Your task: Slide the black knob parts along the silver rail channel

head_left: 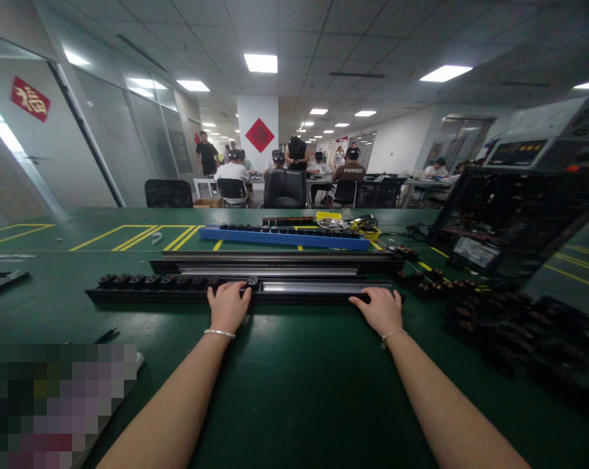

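A long black tray (pixel 304 298) lies across the green table in front of me. Its left half carries a row of small black round parts (pixel 152 281), while a bare metallic strip shows in the right half. My left hand (pixel 227 305) grips the tray near its middle, fingers over the front wall. One black part (pixel 253 283) sits just right of those fingertips. Near the tray's right end, my right hand (pixel 381 307) holds the wall, with the thumb pointing left along it and the fingers bent over the top. Some fingertips are hidden inside the tray.
Behind lie more black rails (pixel 275 266) and a blue tray (pixel 285 240) with black parts. Dark loose parts (pixel 509 332) are heaped at right, below an open black machine case (pixel 509 221). A blurred-out flat item (pixel 55 404) occupies the near left. People sit beyond the table.
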Demonstrator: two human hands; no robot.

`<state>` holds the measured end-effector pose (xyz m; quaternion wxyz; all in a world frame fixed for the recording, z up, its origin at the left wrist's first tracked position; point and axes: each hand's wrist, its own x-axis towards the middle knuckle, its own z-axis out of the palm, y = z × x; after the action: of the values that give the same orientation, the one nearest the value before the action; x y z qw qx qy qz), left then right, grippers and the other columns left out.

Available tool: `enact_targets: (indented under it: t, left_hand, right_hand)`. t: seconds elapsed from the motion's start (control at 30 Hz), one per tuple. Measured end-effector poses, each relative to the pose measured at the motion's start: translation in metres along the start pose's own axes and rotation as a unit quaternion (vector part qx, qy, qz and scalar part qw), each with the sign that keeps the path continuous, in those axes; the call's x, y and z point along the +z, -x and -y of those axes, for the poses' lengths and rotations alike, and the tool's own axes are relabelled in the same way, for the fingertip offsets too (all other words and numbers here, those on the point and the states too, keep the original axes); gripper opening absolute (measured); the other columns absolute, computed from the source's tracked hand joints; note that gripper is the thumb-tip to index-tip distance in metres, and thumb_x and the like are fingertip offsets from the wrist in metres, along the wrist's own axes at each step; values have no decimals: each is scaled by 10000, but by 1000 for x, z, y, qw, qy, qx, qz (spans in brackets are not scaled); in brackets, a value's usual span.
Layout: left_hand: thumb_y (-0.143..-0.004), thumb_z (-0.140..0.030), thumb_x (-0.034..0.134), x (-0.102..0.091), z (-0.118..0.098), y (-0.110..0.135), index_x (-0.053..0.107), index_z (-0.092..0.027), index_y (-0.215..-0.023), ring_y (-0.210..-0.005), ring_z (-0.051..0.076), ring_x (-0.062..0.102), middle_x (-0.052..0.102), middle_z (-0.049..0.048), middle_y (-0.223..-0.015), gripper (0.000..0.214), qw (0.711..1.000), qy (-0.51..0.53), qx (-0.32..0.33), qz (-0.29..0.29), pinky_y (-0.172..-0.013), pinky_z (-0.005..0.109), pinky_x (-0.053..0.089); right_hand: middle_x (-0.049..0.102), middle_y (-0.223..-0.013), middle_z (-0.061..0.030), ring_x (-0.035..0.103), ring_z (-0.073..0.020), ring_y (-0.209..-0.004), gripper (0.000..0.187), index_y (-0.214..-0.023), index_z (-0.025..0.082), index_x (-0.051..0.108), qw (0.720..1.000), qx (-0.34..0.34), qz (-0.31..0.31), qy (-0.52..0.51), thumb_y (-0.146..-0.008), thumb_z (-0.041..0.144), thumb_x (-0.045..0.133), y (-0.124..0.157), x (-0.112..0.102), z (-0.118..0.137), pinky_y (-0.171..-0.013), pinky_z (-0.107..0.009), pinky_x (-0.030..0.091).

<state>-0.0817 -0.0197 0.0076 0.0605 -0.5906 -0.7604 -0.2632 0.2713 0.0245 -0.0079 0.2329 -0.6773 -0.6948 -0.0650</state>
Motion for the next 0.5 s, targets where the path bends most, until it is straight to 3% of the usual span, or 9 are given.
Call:
enact_targets:
  t: [0.5]
  left_hand:
    - [-847,-372,431,0,-3,1,660,-236,-1022,-1120,251,515,682,84,-1068,319,1000,10,6,1,-1067,569,184]
  right_hand:
    - [641,-1061,-93,506,-255,-1050,472,-919,205,647,1000,3,7,-1,-788,605,434,1,-1,1,-1023,-504,166]
